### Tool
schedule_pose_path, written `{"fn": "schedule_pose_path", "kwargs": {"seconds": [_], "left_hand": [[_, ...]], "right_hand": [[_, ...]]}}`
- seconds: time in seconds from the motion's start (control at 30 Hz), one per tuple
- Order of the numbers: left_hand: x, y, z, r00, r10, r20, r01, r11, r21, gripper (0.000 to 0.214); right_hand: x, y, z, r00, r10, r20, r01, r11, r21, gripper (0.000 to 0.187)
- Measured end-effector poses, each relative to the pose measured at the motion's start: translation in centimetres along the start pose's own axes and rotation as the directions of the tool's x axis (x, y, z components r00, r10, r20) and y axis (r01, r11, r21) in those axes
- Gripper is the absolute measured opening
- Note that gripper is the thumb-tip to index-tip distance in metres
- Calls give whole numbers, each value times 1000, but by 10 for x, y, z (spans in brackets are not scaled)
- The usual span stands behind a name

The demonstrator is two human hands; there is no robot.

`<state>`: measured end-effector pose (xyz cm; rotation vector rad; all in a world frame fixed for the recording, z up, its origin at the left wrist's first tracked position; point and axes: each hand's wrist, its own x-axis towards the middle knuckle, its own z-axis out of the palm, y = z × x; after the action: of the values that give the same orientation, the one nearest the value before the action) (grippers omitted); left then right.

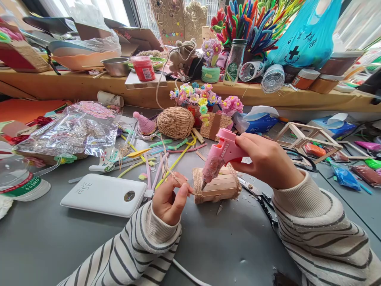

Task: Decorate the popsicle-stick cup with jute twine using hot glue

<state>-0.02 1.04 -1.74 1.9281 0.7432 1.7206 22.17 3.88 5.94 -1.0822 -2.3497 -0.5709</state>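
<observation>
My right hand (266, 159) is wrapped round the handle of a pink hot glue gun (218, 153). The gun's metal nozzle points down at the left end of a small wooden-stick barrel (223, 184) lying on its side. Twine is wound around both of the barrel's ends. My left hand (172, 200) pinches a strand of jute twine (167, 161) just left of that end. The strand runs up toward a ball of jute twine (175, 122) behind. Part of the barrel is hidden by the gun.
A white power bank (104, 194) lies left of my left hand. Black-handled scissors (263, 200) rest right of the barrel, partly under my right sleeve. Pipe cleaners (178, 159) are strewn behind. A wooden stick frame (306, 139) stands at the right, and a glass bottle (235, 63) on the shelf.
</observation>
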Motion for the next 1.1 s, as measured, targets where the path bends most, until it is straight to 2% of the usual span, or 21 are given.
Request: {"fn": "schedule_pose_path", "kwargs": {"seconds": [0.7,1.1], "left_hand": [[4,6,0,1000,-1,1,1,1000,22,21],[4,5,0,1000,-6,17,5,1000,13,21]], "right_hand": [[1,0,0,1000,-15,-23,15,1000,-11,10],[0,3,2,999,-12,-30,11,1000,-26,14]]}}
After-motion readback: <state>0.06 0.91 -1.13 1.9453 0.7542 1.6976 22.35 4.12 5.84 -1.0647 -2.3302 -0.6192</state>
